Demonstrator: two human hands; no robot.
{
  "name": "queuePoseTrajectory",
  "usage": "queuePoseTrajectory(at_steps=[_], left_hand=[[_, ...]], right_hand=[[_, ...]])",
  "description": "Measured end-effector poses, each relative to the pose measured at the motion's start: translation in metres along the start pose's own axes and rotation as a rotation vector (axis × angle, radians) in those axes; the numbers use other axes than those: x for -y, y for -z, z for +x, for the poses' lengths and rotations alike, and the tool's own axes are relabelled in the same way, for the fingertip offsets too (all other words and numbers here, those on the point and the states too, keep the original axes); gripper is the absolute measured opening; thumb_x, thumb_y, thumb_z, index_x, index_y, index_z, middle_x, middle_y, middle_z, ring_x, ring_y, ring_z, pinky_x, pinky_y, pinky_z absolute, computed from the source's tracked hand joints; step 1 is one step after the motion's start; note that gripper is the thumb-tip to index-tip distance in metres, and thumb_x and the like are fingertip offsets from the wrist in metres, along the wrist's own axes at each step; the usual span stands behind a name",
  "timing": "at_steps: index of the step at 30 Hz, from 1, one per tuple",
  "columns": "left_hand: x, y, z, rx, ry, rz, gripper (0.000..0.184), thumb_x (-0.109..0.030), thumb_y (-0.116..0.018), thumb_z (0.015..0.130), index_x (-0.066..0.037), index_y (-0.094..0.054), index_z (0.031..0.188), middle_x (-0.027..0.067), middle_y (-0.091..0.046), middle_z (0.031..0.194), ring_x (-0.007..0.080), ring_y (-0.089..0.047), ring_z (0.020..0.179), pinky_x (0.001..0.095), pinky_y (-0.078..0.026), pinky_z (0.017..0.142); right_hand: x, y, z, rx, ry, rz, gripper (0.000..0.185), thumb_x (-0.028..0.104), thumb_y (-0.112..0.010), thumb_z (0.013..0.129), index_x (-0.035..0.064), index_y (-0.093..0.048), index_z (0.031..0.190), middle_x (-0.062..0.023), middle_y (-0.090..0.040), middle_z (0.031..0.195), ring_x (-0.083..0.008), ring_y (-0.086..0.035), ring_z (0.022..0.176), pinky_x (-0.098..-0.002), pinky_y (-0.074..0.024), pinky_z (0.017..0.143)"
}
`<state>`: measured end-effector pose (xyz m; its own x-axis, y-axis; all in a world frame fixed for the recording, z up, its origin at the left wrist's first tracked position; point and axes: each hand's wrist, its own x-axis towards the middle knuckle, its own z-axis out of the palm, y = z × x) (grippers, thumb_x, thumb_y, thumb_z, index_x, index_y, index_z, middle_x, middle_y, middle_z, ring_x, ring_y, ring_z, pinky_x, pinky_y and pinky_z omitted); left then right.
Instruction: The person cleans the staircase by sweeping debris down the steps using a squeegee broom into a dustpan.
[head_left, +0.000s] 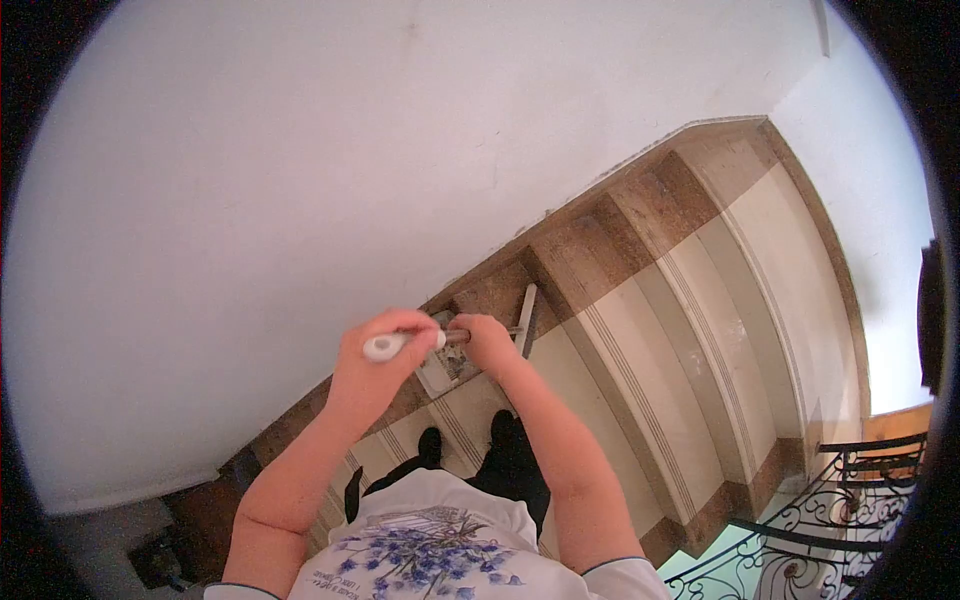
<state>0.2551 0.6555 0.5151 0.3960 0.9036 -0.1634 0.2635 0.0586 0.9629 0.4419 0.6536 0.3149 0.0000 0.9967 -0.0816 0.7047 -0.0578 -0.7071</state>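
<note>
Both my hands are closed around a long-handled tool with a white grip and a brownish shaft, seen almost end-on. My left hand wraps the shaft just beyond the white grip end. Farther along, my right hand grips the brown section. Past it, a thin rod meets a pale flat bar lying crosswise by the steps; it may be the tool's head. Below my hands, a pale tray-like thing with dark bits in it rests on the stairs, partly hidden by my hands.
Stone stairs with grooved edges run to the right, bordered by brown skirting. A white wall rises on the left. A black wrought-iron railing stands at lower right. My dark shoes are on a step.
</note>
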Motion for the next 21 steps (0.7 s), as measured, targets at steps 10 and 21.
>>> queuePoseTrajectory(at_steps=[10, 21], left_hand=[[0.021, 0.023, -0.049, 0.491, -0.238, 0.102, 0.035, -0.011, -0.068, 0.077, -0.013, -0.060, 0.111, 0.0054, -0.054, 0.108, 0.0163, -0.057, 0.083, 0.0285, -0.047, 0.071], [0.105, -0.019, -0.060, 0.602, -0.550, 0.239, 0.028, -0.017, -0.063, 0.079, -0.010, -0.058, 0.105, 0.0072, -0.060, 0.104, 0.0282, -0.061, 0.088, 0.0366, -0.050, 0.071]], right_hand=[[0.013, 0.025, -0.058, 0.170, 0.095, -0.113, 0.033, -0.004, -0.059, 0.065, 0.0091, -0.061, 0.095, -0.0143, -0.062, 0.090, -0.0340, -0.058, 0.089, -0.0407, -0.0469, 0.074], [-0.036, -0.016, -0.059, 0.288, 0.167, -0.313, 0.016, 0.004, -0.054, 0.071, 0.0070, -0.063, 0.084, -0.0160, -0.061, 0.085, -0.0354, -0.057, 0.087, -0.0424, -0.0451, 0.077]])
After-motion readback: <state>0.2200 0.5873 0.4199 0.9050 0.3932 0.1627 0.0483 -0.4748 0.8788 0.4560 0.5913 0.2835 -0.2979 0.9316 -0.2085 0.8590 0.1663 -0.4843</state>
